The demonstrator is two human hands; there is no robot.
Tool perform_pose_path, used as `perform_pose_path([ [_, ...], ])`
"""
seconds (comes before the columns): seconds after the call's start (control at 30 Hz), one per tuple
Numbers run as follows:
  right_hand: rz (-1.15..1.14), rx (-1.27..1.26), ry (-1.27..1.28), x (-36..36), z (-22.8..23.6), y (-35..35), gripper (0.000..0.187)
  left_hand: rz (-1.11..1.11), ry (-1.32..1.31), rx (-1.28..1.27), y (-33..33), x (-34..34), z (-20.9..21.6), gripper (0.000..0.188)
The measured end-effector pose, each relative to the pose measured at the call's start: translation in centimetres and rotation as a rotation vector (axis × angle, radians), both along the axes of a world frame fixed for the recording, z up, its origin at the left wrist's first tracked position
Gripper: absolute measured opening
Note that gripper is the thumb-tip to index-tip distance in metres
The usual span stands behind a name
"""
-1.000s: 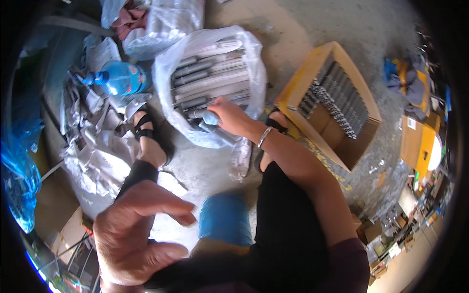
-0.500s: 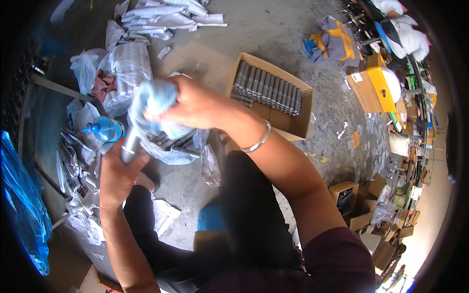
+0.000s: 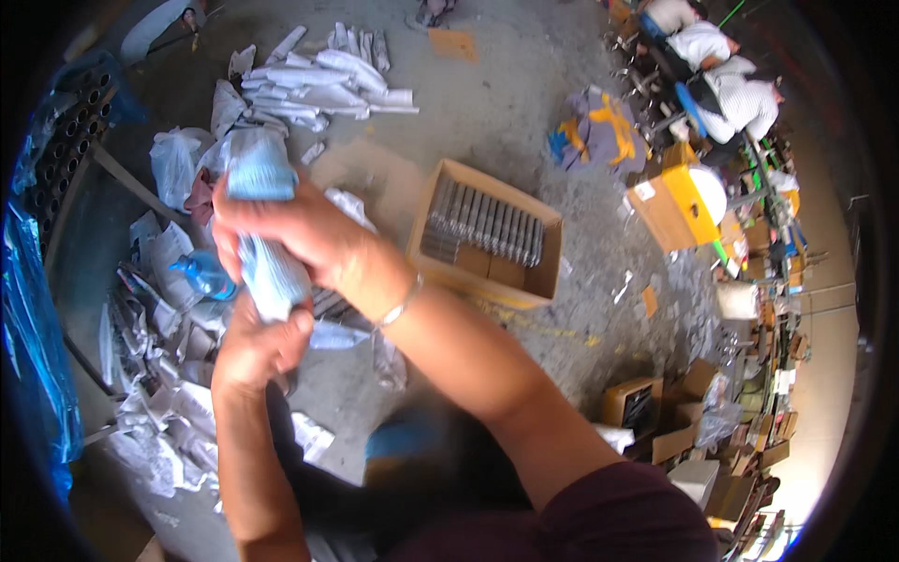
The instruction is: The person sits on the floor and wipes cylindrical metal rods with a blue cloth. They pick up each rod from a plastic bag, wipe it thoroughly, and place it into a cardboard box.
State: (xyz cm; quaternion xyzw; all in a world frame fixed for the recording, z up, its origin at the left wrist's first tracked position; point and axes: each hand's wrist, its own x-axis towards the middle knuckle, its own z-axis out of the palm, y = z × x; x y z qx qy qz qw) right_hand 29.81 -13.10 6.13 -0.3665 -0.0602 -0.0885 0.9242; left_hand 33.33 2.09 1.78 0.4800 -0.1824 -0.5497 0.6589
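A light blue cloth [image 3: 272, 279] is gripped in my right hand [image 3: 314, 229], bunched above the fingers and hanging below them. Just beneath, my left hand [image 3: 253, 348] is closed around the lower end of the wrapped bundle, its thumb against the cloth. The metal cylinder seen in that hand a moment earlier is now covered by cloth and fingers. Behind the hands, partly hidden, lie grey metal cylinders [image 3: 330, 304] on clear plastic. A blue plastic bottle [image 3: 208, 274] stands left of my hands. Rows of similar cylinders [image 3: 487, 223] fill part of an open cardboard box [image 3: 552, 225].
Crumpled paper [image 3: 178, 412] litters the floor at left, beside a perforated metal frame [image 3: 75, 140]. Rolled white wrappings [image 3: 323, 84] lie at the far side. A grey and yellow cloth heap [image 3: 599, 131] and a yellow-sided carton [image 3: 679, 201] are right. People sit working at far right.
My right hand has drawn the cloth down over the metal cylinder, hiding it. Both hands are now close together, one above the other. The head view has shifted, so the cardboard box appears lower.
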Motion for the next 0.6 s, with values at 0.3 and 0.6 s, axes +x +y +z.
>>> perform_pose_path([
  [0.3,-0.039,0.162,0.106,-1.1,-0.8,-0.4,0.027,-0.054,0.147,0.052,-1.6,-2.3,0.9,0.02],
  [0.6,-0.606,-0.153,0.335,0.4,-2.8,-1.1,0.025,0.229,-0.776,0.261,-4.6,-1.9,-2.7,0.024],
])
